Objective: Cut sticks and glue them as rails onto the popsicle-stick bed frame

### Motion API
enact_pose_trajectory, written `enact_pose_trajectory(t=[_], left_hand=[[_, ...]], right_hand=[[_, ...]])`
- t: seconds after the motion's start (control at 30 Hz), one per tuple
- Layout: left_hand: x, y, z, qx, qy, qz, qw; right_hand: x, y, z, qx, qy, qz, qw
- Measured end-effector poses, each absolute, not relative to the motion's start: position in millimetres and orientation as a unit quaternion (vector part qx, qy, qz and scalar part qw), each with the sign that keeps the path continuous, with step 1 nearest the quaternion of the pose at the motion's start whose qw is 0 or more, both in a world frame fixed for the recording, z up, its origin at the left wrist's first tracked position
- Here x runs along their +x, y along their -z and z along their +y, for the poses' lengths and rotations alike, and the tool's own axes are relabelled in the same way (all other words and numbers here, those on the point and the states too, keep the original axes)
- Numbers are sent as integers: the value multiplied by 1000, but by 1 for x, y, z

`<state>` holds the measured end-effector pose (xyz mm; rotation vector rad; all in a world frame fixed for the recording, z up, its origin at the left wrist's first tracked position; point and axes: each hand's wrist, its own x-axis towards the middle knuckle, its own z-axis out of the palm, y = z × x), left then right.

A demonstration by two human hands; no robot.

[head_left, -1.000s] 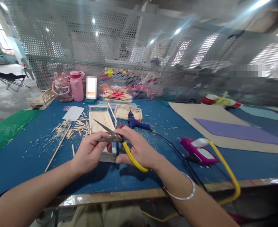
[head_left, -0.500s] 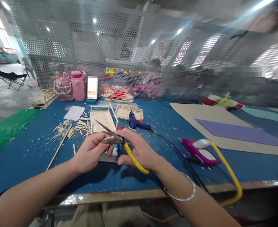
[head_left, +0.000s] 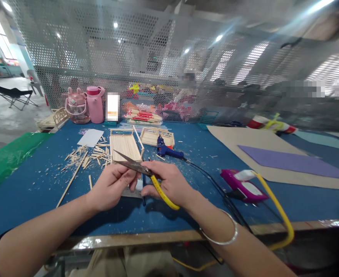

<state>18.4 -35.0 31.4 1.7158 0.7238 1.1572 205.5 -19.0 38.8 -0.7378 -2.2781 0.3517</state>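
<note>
My right hand [head_left: 166,181] grips a pair of scissors [head_left: 133,165] with yellow handles, its blades pointing left and nearly together. My left hand [head_left: 114,184] is closed with fingertips pinched right under the blades; whatever it holds is hidden or too small to make out. Just beyond the hands lies a small wooden-stick panel [head_left: 125,144] with a raised stick frame. Another stick frame [head_left: 157,136] sits behind it to the right. A blue glue gun [head_left: 169,151] rests beside these frames. Partly hidden under my hands is a greyish flat piece [head_left: 131,192].
Cut stick pieces [head_left: 98,154] and crumbs litter the left side, with a long stick [head_left: 72,179] and white paper [head_left: 91,137]. Pink bottles [head_left: 94,105] stand at the back. A purple power strip [head_left: 244,186] with cables and a purple sheet [head_left: 293,161] lie right.
The scissor blades have come closer together as my right hand's fingers closed a little. My left hand stays pinched in nearly the same place.
</note>
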Motion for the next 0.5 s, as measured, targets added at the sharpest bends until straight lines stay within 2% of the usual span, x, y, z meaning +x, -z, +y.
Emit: enact_pose_trajectory(t=[0.27,0.5], left_hand=[[27,-33,-34,537,-560,234,586],[25,-34,-30,496,-630,282,527]], right_hand=[[191,-33,-26,-335,-310,-769,448],[189,-35,-26,-368,-460,-672,448]])
